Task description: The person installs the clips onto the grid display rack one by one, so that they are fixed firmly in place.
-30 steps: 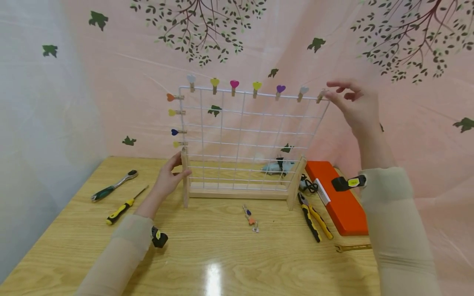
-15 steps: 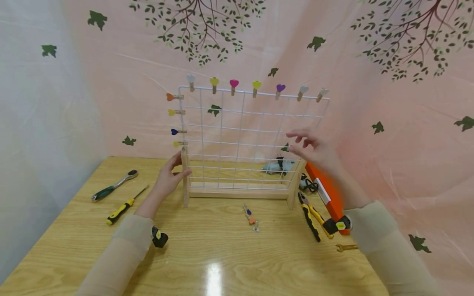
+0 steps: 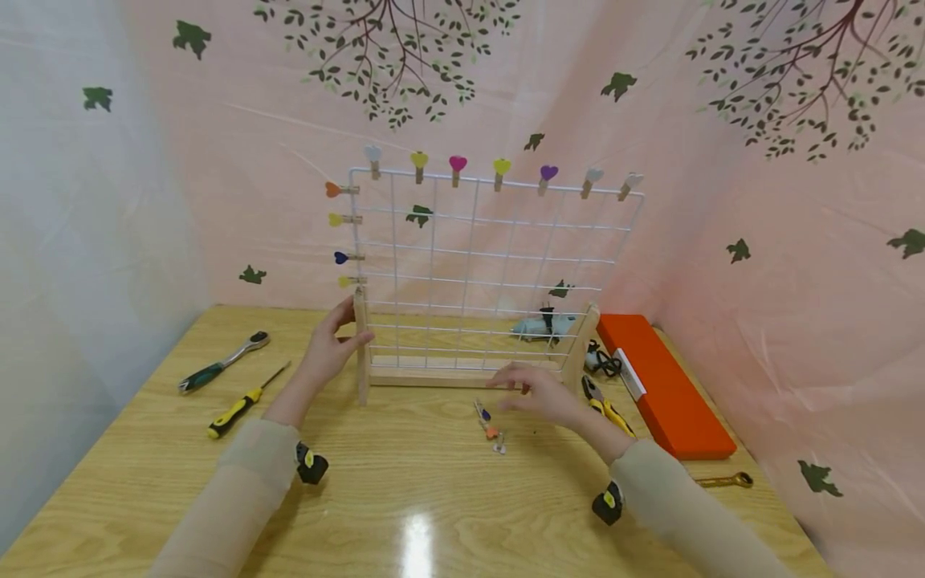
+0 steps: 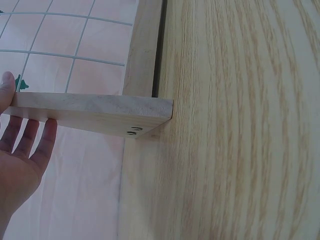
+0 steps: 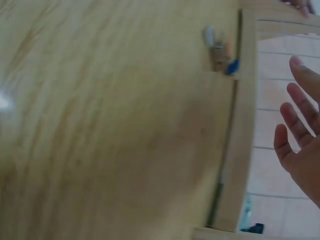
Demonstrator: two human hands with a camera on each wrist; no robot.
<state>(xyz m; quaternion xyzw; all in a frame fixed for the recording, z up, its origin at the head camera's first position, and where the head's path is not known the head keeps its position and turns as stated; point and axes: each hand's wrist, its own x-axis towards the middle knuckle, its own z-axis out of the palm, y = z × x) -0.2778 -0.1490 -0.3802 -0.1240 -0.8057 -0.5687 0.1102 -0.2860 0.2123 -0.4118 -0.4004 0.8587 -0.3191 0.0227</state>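
In the head view a white wire grid point(image 3: 473, 241) stands in a wooden stand point(image 3: 462, 377). Heart-topped clothespins line its top edge, among them a pink clothespin point(image 3: 458, 166), and several more run down its left side. My left hand point(image 3: 328, 345) grips the stand's left post, thumb in front and fingers behind; the left wrist view shows fingertips against the post point(image 4: 95, 106). A few loose clothespins point(image 3: 491, 432) with blue, orange and white hearts lie on the table before the stand. Just above and right of them hovers my right hand point(image 3: 538, 393), fingers spread and holding nothing.
On the wooden table point(image 3: 405, 482), a ratchet point(image 3: 224, 363) and a screwdriver point(image 3: 242, 408) lie at left. To the right are pliers point(image 3: 603, 405), a flat orange case point(image 3: 665, 393) and a wrench point(image 3: 726, 480). A glue gun point(image 3: 542, 326) lies behind the stand.
My right hand has let go of the white-heart clothespin at the grid's top right corner and come down and left to the loose clothespins. The left hand has stayed on the post.
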